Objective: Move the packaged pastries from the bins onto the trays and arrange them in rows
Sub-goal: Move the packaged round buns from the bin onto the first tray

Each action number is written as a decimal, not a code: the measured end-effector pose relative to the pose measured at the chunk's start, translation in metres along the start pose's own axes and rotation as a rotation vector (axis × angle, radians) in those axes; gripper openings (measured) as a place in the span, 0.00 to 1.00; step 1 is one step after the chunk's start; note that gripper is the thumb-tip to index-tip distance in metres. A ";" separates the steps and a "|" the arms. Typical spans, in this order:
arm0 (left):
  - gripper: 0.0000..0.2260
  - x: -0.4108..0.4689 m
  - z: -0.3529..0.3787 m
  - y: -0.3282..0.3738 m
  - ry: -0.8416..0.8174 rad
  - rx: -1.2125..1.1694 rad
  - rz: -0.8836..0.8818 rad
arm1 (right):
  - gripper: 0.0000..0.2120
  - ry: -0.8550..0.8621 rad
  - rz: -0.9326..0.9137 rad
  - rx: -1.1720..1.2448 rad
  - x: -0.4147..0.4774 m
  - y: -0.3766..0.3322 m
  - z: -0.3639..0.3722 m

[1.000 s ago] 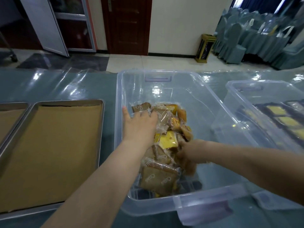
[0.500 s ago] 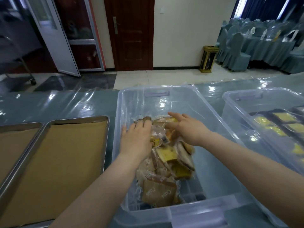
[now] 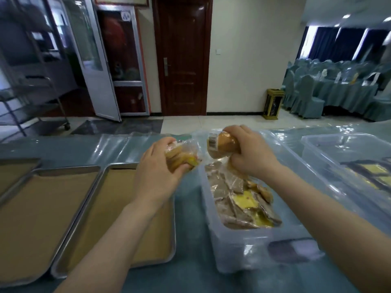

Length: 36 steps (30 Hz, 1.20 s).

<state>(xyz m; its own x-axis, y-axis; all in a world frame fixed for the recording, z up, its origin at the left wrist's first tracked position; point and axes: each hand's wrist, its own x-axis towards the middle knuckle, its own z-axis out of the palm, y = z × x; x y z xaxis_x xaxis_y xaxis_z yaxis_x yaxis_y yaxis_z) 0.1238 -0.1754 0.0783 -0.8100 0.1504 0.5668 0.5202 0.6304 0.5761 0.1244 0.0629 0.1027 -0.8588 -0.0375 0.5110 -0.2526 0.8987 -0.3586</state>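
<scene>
Barely started: left hand (image 3: pixel 156 172) and right hand (image 3: pixel 249 153) each clamped fingers round clear-wrapped golden pastries (image 3: pixel 222 144) by the transparent plastic bin (image 3: pixel 211 218); brown-paper-lined steel trays (image 3: pixel 101 208) left of it lay unfilled.

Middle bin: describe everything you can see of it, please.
The bin is a clear plastic rectangular tub with a thick rim and a darker latch handle on its near end. It sits upright on the film-covered table, apart from the tray on its left, with a second bin on its right. A loose heap of pastries lies along its left side. The right hand holds a pack above its far end; no hand visibly touches it.
</scene>
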 end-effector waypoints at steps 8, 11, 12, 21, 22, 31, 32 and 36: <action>0.26 -0.105 -0.187 -0.120 0.132 -0.064 -0.236 | 0.26 -0.130 -0.047 0.305 -0.015 -0.219 0.110; 0.28 -0.161 -0.257 -0.164 0.209 0.012 -0.319 | 0.24 -0.312 -0.078 0.360 -0.030 -0.292 0.165; 0.28 -0.180 -0.278 -0.177 0.232 0.035 -0.356 | 0.25 -0.373 -0.083 0.387 -0.035 -0.315 0.181; 0.25 -0.305 -0.415 -0.262 0.456 0.128 -0.680 | 0.25 -0.595 -0.091 0.504 -0.060 -0.462 0.298; 0.25 -0.316 -0.426 -0.270 0.472 0.147 -0.706 | 0.25 -0.599 -0.070 0.535 -0.062 -0.474 0.310; 0.28 -0.378 -0.533 -0.369 0.523 0.315 -0.848 | 0.22 -0.593 0.217 0.815 -0.055 -0.583 0.455; 0.27 -0.379 -0.546 -0.385 0.516 0.321 -0.866 | 0.22 -0.569 0.245 0.839 -0.048 -0.596 0.475; 0.28 -0.362 -0.596 -0.454 0.430 0.375 -0.918 | 0.26 -0.414 0.411 0.947 -0.008 -0.642 0.547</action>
<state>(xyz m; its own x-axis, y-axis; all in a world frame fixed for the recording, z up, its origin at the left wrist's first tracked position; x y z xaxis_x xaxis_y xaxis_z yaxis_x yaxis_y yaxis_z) 0.3426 -0.9699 -0.0370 -0.6477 -0.7318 0.2120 -0.4122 0.5707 0.7102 0.0499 -0.7526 -0.0987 -0.9931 -0.1155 -0.0209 -0.0010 0.1861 -0.9825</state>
